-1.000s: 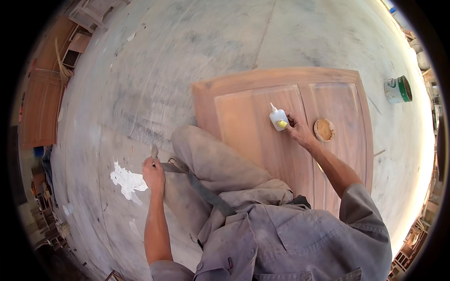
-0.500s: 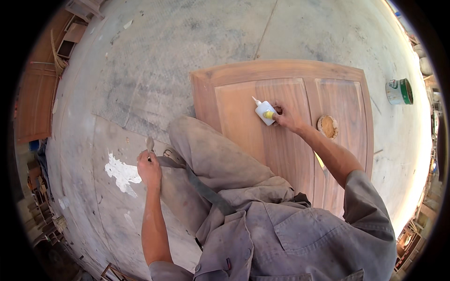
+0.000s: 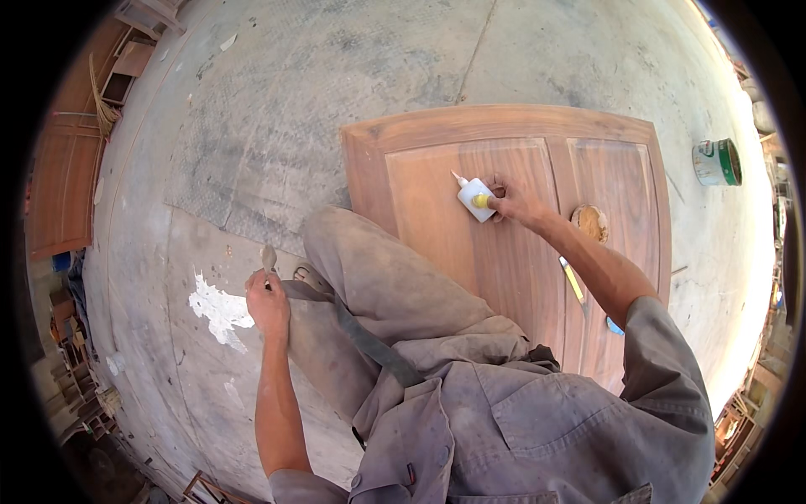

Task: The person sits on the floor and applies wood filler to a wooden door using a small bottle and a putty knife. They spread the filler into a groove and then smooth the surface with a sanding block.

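Observation:
My right hand (image 3: pixel 514 200) holds a small white squeeze bottle (image 3: pixel 475 198) with a thin pointed nozzle, its fingers closed round the side. A yellow patch shows on the bottle by my thumb. The bottle is over the left panel of a brown wooden door (image 3: pixel 470 260) that lies flat on the floor. At my left knee, my left hand (image 3: pixel 269 304) is closed round a small tool with a flat greyish blade (image 3: pixel 268 254), like a putty knife; its handle is mostly hidden in the fist.
On the door stand a round tub of tan paste (image 3: pixel 590 223), a yellow-handled tool (image 3: pixel 573 280) and a partly hidden blue thing (image 3: pixel 614 326). A green and white bucket (image 3: pixel 717 162) is right of the door. White splotches (image 3: pixel 218 309) mark the floor on the left.
My right forearm has shifted slightly to the right, uncovering more of the yellow-handled tool and the blue thing. The bottle has tilted a little. My left hand has stayed in place.

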### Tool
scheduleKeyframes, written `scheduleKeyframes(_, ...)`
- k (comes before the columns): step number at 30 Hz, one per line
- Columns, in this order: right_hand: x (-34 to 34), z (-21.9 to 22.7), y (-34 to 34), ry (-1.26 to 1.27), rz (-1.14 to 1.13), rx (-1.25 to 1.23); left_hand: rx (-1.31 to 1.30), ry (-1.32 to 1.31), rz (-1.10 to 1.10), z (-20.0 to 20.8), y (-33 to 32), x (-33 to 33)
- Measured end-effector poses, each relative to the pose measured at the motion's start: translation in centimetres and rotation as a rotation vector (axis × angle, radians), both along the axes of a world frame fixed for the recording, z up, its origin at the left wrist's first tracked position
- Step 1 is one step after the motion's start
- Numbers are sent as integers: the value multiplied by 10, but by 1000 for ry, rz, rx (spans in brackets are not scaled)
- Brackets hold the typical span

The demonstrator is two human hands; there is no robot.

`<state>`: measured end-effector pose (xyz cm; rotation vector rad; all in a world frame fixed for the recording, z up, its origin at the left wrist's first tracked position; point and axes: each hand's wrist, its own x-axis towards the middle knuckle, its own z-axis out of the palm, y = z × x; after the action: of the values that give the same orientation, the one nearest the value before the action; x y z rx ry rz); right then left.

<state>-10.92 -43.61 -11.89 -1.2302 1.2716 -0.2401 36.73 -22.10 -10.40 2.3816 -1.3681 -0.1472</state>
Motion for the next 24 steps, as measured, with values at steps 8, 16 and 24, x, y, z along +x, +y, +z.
scheduleKeyframes(8,0,-4,2,-19,-18,12,32,26,27,6,-4,-4)
scheduleKeyframes(16,9,4,-4,-39,-78,10,23,27,15,7,-2,-6)
scheduleKeyframes(24,10,-5,-15,-67,-135,16,28,40,16,8,-4,-7)
